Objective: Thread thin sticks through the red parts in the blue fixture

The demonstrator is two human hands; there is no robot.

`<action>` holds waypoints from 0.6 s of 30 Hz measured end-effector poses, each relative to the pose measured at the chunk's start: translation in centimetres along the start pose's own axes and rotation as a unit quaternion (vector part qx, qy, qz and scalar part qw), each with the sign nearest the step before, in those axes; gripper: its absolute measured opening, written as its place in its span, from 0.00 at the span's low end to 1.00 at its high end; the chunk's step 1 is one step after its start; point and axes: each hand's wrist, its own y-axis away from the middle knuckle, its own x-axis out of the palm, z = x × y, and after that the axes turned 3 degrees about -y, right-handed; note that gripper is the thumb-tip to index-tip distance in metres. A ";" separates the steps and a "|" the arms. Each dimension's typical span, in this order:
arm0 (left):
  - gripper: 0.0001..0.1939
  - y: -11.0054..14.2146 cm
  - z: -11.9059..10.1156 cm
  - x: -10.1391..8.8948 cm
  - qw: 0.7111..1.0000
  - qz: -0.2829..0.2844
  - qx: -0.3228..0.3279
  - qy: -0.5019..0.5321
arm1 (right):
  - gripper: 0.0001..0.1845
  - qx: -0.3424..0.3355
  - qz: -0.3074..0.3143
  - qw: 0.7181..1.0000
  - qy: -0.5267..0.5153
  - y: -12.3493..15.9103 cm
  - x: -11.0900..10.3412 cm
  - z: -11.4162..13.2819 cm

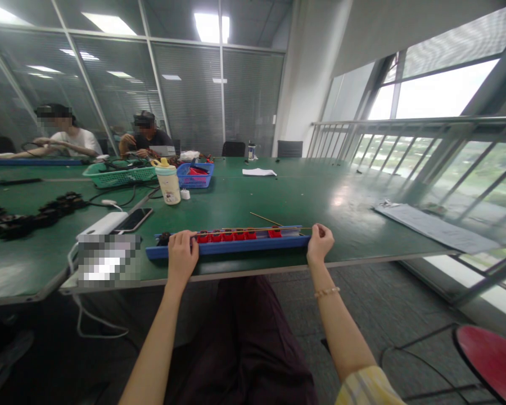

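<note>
A long blue rail (240, 246) lies along the table's near edge, with several red blocks (228, 235) set in its channel. A black piece (163, 239) sits at its left end. Over the channel runs a thin yellowish rod (261, 229), stretched between my two hands. My right hand (321, 242) pinches the rod's right end, just past the rail's right tip. Bent over the left part of the rail, the fingers of my left hand (183, 253) are closed at the rod's other end, partly hiding it. Another thin rod (265, 218) lies slanted behind the rail.
Left of the rail are a phone (135, 220), a white power bank (102, 226) and cables. Beyond stand a cup (168, 187), a blue basket (196, 176) and a green basket (122, 175). A clipboard (434, 226) lies right. Two people sit at the far left.
</note>
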 end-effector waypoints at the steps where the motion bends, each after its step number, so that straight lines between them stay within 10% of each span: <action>1: 0.11 0.0 0.0 0.0 1.000 0.000 0.000 -0.001 | 0.23 0.002 -0.003 1.000 0.003 0.0 0.0 -0.1; 18: 0.11 0.0 0.0 -0.1 1.000 -0.002 0.010 -0.014 | 0.19 0.095 -0.007 0.988 -0.124 -0.4 0.3 -0.6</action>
